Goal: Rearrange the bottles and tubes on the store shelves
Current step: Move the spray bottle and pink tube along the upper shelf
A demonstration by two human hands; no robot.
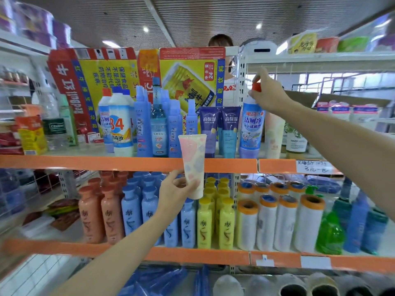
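**A:** Left hand [174, 190]?

**B:** Clenched round the lower, cap end of a pastel tube [194, 161], pink and blue blotches on cream. Held upright, crimped end up, out in front of the orange edge of the upper shelf [89, 162]. Not resting on anything.

**A:** And the right hand [268, 92]?

**B:** Up high, fingers pinched on the red cap [256, 86] of a blue-and-white cleaner bottle [252, 129]. Standing upright on the upper shelf, base down, just right of two dark tubes [220, 129] with white lettering.

**A:** Anything to the right of that bottle?

**B:** Another pale tube [273, 137], partly hidden behind the right forearm. Beyond it, a glass bottle with a white label [296, 142].

**A:** Left part of the same shelf?

**B:** A white "84" bottle [120, 124] at the front, a second cleaner bottle just behind it on the left. Then a cluster of tall blue bottles [159, 124], packed close. Behind all that, yellow and red cartons [132, 69] propped up as a backing.

**A:** Lower shelf [192, 256]?

**B:** Rows by colour: orange bottles [101, 214], blue bottles [136, 210], yellow bottles [215, 221], then white rolls with orange rims [282, 221]. Farther right, a green pump bottle [330, 233] and more blue ones.
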